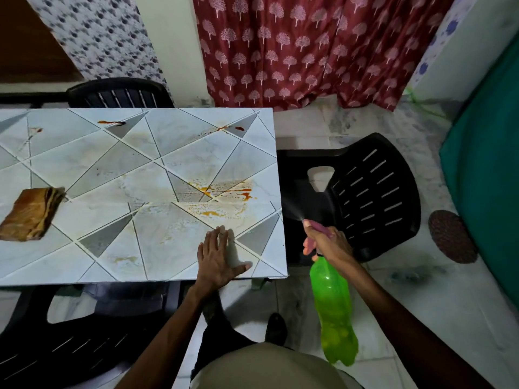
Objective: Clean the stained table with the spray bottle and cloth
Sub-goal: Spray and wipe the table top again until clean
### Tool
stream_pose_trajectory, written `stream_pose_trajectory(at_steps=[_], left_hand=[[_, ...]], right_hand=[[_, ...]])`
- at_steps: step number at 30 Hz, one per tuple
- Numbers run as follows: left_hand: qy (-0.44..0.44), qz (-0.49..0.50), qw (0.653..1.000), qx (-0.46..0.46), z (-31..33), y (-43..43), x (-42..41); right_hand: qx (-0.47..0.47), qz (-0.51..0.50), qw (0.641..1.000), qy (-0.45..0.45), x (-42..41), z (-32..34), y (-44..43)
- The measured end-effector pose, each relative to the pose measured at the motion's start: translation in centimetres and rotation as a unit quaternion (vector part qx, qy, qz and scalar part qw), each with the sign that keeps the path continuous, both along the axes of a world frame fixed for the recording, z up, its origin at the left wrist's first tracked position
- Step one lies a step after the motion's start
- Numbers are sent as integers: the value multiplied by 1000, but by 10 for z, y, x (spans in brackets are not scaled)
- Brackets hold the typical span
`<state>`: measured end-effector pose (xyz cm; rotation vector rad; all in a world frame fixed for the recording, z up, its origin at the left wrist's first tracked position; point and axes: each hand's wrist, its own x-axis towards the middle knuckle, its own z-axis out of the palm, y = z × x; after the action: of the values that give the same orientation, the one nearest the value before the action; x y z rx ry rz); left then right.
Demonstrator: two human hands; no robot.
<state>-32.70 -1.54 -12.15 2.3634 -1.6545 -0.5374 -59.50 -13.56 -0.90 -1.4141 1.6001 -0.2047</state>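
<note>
A pale table [84, 265] with a pattern of triangles carries orange stains [224, 192] near its right edge and smaller red marks [111, 122] along the far side. My right hand [325, 242] grips the pink trigger head of a green spray bottle [334, 304], held off the table's right edge with the nozzle aimed left; a fine mist hangs toward the stains. My left hand [217, 256] rests flat on the table near its front right corner, fingers straight. A folded brown cloth [29, 214] lies at the table's left.
A black plastic chair [373, 192] stands right of the table, another [120, 94] behind it, a third [56, 346] at the front left. A red patterned curtain [309, 51] hangs at the back. A green mattress [488, 178] and a round mat [449, 237] lie at right.
</note>
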Motion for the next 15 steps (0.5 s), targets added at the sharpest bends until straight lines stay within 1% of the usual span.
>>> stream_pose_trajectory(at_steps=[1,5,8,13,15], left_hand=[[3,2,1000,-7,1,-4,4],[14,-7,999,-37,7,-17,33],[28,8,998,-64,12,-31,71],[76,40,991,-98,25,-45,148],[96,47,988,-108,32,-43,179]], right_hand=[[1,6,1000,3,6,-1,-5],[-5,-14,999,-36,38,9,-20],[-34,21,998,-39,80,22,-33],[-77,90,984,-130,172,62,-46],[-80,99,976,-174,212,82,-50]])
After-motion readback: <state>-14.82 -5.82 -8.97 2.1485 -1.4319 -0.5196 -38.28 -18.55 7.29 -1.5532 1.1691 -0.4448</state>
